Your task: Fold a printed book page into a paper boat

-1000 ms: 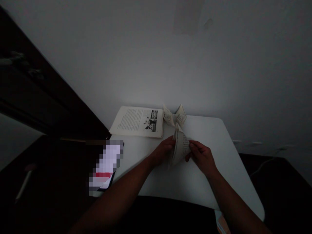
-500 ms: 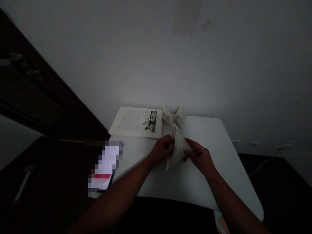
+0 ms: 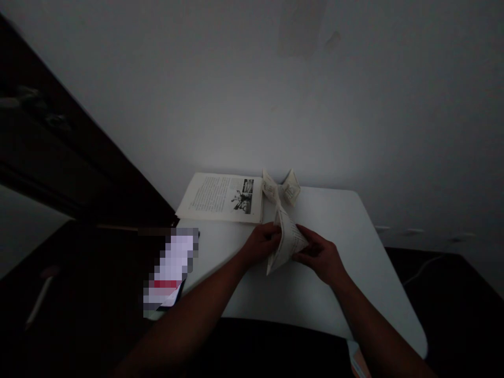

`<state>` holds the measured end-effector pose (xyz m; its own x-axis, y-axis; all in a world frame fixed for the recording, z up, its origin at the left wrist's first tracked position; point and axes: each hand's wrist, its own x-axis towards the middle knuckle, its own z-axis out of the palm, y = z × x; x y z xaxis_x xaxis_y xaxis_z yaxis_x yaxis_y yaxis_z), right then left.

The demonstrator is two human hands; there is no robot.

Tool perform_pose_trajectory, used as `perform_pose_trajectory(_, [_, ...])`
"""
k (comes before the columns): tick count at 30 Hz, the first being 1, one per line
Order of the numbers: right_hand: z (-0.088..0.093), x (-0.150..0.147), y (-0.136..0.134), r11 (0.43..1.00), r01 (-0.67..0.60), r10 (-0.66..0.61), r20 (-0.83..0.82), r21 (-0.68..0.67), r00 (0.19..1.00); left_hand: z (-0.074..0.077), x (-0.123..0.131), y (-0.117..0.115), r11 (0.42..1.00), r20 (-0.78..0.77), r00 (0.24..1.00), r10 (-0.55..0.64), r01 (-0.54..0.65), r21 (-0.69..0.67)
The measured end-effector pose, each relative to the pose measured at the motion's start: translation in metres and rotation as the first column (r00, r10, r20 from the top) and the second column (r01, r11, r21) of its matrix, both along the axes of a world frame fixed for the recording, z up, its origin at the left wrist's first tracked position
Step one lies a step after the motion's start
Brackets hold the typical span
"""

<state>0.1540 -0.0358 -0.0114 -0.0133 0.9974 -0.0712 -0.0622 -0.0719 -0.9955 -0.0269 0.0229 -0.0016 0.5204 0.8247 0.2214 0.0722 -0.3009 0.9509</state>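
Observation:
A folded paper piece (image 3: 289, 239) made from a printed page is held up over the white table (image 3: 252, 299). My left hand (image 3: 262, 244) grips it from the left, its fingertips partly hidden behind the paper's edge. On the other side my right hand (image 3: 318, 254) has thumb and fingers closed around the paper's right point. Just beyond stands another folded paper shape (image 3: 290, 188) with raised, pointed flaps. Left of that lies an open book (image 3: 214, 197) with printed text and dark pictures on its page.
A phone (image 3: 171, 268) with a blurred-out screen is at the table's left edge. Behind the table rises a pale wall (image 3: 252, 94). A dark door (image 3: 59, 121) with a handle stands at the left. At the lower right, a light-coloured item (image 3: 359, 362) shows below the table edge.
The paper's upper tip has dropped slightly, and its right side now comes to a point between my right fingers. My right hand has shifted a little; my left stays nearly still.

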Motion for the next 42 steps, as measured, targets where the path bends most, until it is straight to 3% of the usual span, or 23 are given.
perform_pose_trajectory(11, [-0.009, 0.002, 0.003, 0.997, 0.045, -0.052, 0.107, 0.063, 0.993, 0.0, 0.002, -0.003, 0.991, -0.016, 0.999, 0.043, -0.045, -0.125])
perform_pose_trajectory(18, [-0.002, -0.003, 0.004, 0.991, 0.115, -0.121, 0.075, 0.075, 0.99, 0.0, 0.005, -0.007, 0.981, 0.068, 0.997, -0.023, 0.035, -0.193])
perform_pose_trajectory(24, [0.006, -0.002, 0.003, 0.986, 0.134, -0.148, 0.154, 0.097, 0.977, 0.005, 0.003, -0.009, 0.996, 0.07, 0.996, -0.055, 0.059, -0.06])
perform_pose_trajectory(28, [0.005, 0.001, 0.002, 0.979, 0.149, -0.181, 0.25, 0.141, 0.951, 0.005, -0.001, -0.006, 0.997, 0.119, 0.991, 0.053, -0.059, 0.044])
perform_pose_trajectory(34, [0.001, 0.002, 0.003, 0.974, 0.181, -0.215, 0.305, 0.135, 0.928, 0.009, -0.01, -0.004, 0.938, 0.192, 0.957, 0.218, -0.26, 0.231])
perform_pose_trajectory(42, [-0.003, 0.001, 0.002, 0.978, 0.177, -0.205, 0.374, 0.108, 0.904, 0.013, -0.007, -0.006, 0.877, 0.148, 0.953, 0.263, -0.3, 0.375])
